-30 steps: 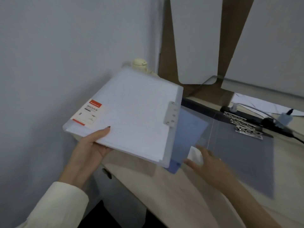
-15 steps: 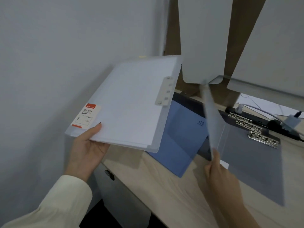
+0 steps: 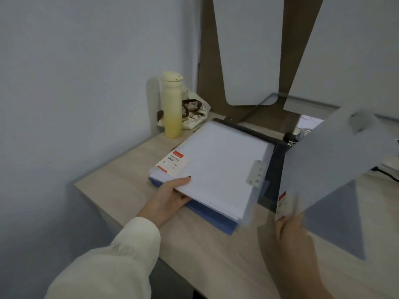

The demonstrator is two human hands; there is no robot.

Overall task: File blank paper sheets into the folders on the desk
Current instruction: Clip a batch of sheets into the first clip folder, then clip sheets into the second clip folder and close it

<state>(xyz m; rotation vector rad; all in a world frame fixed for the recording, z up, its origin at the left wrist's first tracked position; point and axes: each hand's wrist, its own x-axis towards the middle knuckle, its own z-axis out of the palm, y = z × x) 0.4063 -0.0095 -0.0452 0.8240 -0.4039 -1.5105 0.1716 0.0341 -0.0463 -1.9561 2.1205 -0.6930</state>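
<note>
The filled folder (image 3: 216, 165), in the air a second ago, now lies on the blue folder (image 3: 213, 219) on the counter (image 3: 216, 266), the left grip (image 3: 170, 197) pinching its 7 o'clock corner; at 3 o'clock the right grip (image 3: 295, 238) holds a grey cover (image 3: 336, 160) raised, so that folder looks next for filing

The top folder (image 3: 216, 165) is whitish, its label (image 3: 172, 164) red and white. The lower folder (image 3: 216, 219) is blue, the bottle (image 3: 172, 104) pale yellow.

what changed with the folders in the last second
The left hand lowered the clear folder from mid-air onto the blue folder on the desk, still gripping its edge. The right hand took hold of the grey cover and swung it up. The bottle stayed put.
</note>
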